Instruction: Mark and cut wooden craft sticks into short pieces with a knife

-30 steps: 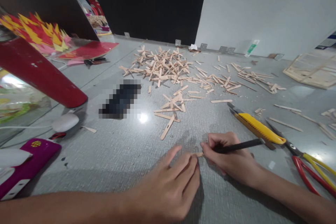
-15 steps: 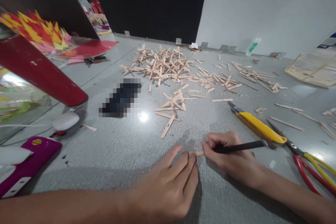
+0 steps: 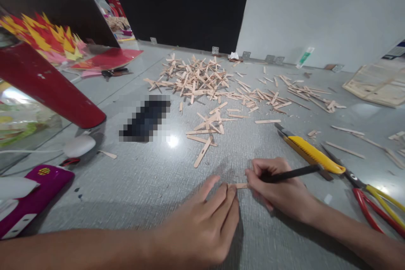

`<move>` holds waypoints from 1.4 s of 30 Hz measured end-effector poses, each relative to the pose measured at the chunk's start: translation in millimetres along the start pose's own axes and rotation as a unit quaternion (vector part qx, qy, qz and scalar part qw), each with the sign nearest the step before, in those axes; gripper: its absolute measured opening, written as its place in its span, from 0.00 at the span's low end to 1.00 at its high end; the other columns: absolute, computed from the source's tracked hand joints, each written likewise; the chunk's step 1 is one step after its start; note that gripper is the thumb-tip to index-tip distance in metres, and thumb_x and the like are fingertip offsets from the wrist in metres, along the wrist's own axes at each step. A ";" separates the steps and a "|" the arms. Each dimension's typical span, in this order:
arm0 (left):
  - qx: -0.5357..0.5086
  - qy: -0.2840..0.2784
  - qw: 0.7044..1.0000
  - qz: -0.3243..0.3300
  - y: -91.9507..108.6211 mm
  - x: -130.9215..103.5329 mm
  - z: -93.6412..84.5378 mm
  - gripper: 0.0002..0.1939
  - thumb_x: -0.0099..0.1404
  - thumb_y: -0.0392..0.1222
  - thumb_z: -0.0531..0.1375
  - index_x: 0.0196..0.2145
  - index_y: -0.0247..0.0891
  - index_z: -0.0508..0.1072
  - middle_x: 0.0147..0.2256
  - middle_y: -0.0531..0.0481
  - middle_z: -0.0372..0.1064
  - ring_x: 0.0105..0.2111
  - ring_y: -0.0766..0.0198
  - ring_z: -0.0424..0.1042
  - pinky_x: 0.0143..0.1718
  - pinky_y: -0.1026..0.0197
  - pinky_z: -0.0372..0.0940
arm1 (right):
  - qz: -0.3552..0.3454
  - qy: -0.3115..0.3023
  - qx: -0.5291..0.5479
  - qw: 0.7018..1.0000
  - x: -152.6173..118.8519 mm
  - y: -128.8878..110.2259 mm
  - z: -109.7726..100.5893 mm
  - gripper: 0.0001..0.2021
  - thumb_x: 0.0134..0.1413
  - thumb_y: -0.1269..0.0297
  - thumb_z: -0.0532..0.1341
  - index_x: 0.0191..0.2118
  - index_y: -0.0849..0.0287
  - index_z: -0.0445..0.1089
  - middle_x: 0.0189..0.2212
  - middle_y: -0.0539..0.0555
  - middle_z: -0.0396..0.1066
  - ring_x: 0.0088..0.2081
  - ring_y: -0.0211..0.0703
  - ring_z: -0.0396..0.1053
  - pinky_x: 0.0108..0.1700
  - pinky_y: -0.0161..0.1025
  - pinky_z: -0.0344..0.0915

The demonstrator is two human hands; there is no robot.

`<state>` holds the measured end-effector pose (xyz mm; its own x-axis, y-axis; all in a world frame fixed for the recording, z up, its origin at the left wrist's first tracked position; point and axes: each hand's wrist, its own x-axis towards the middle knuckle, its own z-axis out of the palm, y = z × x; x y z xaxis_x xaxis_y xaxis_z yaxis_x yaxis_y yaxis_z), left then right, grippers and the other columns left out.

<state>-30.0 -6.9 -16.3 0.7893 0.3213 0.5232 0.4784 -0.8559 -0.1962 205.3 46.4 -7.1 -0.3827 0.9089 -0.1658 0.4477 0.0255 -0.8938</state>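
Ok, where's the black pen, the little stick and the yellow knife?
black pen (image 3: 292,174): head view, mid barrel.
little stick (image 3: 241,185): head view, bare middle.
yellow knife (image 3: 311,154): head view, yellow body.

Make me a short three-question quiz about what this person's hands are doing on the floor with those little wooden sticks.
1. True or false: the right hand holds a black pen.
2. What does the left hand press flat with its fingertips?
A) the yellow utility knife
B) a small wooden stick piece
C) the red-handled pliers
3. Fill in: the big heap of sticks lies ____ the hands, towards the wall.

Key: 1 true; 2 B; 3 beyond.
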 end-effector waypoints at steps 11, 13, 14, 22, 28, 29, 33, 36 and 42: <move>-0.002 0.001 1.000 -0.003 0.6 0.2 -0.9 0.15 0.74 0.27 0.54 0.49 0.19 0.80 0.48 0.30 0.82 0.46 0.44 0.82 0.52 0.39 0.75 | 0.013 -0.006 0.052 0.999 -0.8 3.4 1.9 0.22 0.68 0.61 0.62 0.22 0.53 0.56 0.13 0.42 0.60 0.11 0.29 0.56 0.13 0.27 0.48; -0.003 0.001 1.000 -0.004 0.5 0.8 -0.2 0.16 0.74 0.27 0.54 0.49 0.20 0.80 0.48 0.30 0.82 0.46 0.45 0.81 0.53 0.39 0.75 | 0.010 -0.008 0.058 0.998 -1.8 2.8 1.8 0.22 0.67 0.60 0.63 0.22 0.53 0.56 0.13 0.42 0.61 0.11 0.29 0.57 0.14 0.27 0.49; -0.005 0.002 1.000 -0.006 0.4 1.3 0.2 0.16 0.74 0.27 0.54 0.49 0.20 0.80 0.48 0.31 0.82 0.46 0.45 0.82 0.53 0.40 0.75 | 0.008 -0.010 0.059 0.998 -2.4 2.2 1.8 0.22 0.66 0.59 0.64 0.22 0.53 0.56 0.13 0.42 0.62 0.12 0.29 0.57 0.14 0.27 0.49; 0.002 0.006 1.000 -0.007 -0.3 3.8 -1.2 0.16 0.75 0.28 0.54 0.48 0.21 0.81 0.47 0.32 0.83 0.45 0.47 0.82 0.54 0.44 0.75 | 0.021 -0.018 0.070 0.997 0.7 -0.9 6.4 0.23 0.67 0.56 0.63 0.22 0.53 0.56 0.13 0.44 0.63 0.11 0.29 0.57 0.13 0.27 0.50; 0.002 0.000 1.000 -0.003 -1.3 4.3 -2.4 0.17 0.76 0.29 0.52 0.48 0.21 0.81 0.47 0.32 0.83 0.45 0.47 0.82 0.53 0.43 0.76 | 0.034 -0.014 0.062 0.997 3.0 -2.3 7.6 0.22 0.65 0.55 0.63 0.21 0.55 0.59 0.13 0.43 0.63 0.11 0.28 0.57 0.12 0.25 0.49; 0.000 0.001 1.000 -0.003 -1.5 4.5 -2.4 0.17 0.76 0.29 0.52 0.48 0.21 0.81 0.47 0.32 0.83 0.44 0.47 0.82 0.52 0.43 0.76 | 0.034 -0.014 0.060 0.998 2.9 -3.2 7.7 0.22 0.65 0.55 0.64 0.21 0.54 0.59 0.13 0.43 0.62 0.11 0.28 0.56 0.12 0.25 0.49; 0.002 0.000 1.000 0.000 -1.5 5.2 -2.1 0.17 0.76 0.28 0.52 0.48 0.20 0.81 0.47 0.31 0.83 0.44 0.46 0.83 0.52 0.44 0.77 | 0.031 -0.013 0.050 0.998 2.9 -6.1 8.9 0.23 0.64 0.55 0.64 0.21 0.54 0.58 0.12 0.43 0.61 0.11 0.28 0.56 0.12 0.26 0.47; 0.006 0.004 1.000 0.000 0.0 4.8 -0.8 0.18 0.76 0.28 0.51 0.48 0.20 0.81 0.47 0.31 0.83 0.44 0.47 0.83 0.51 0.44 0.77 | 0.023 -0.011 0.040 0.999 3.4 -5.2 9.3 0.23 0.64 0.54 0.64 0.21 0.53 0.57 0.12 0.43 0.61 0.11 0.29 0.55 0.12 0.27 0.46; 0.001 0.003 1.000 0.000 1.2 2.6 1.1 0.16 0.75 0.28 0.53 0.48 0.19 0.81 0.47 0.30 0.82 0.45 0.45 0.82 0.53 0.42 0.76 | -0.010 0.005 -0.008 1.000 2.9 -1.2 6.8 0.24 0.64 0.58 0.66 0.22 0.54 0.54 0.13 0.40 0.52 0.13 0.29 0.51 0.15 0.30 0.43</move>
<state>-27.0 -6.6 -16.1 0.7875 0.3191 0.5274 0.4789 -0.8554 -0.1975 198.2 46.2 -9.4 -0.3835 0.9123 -0.1438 0.4528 0.0500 -0.8902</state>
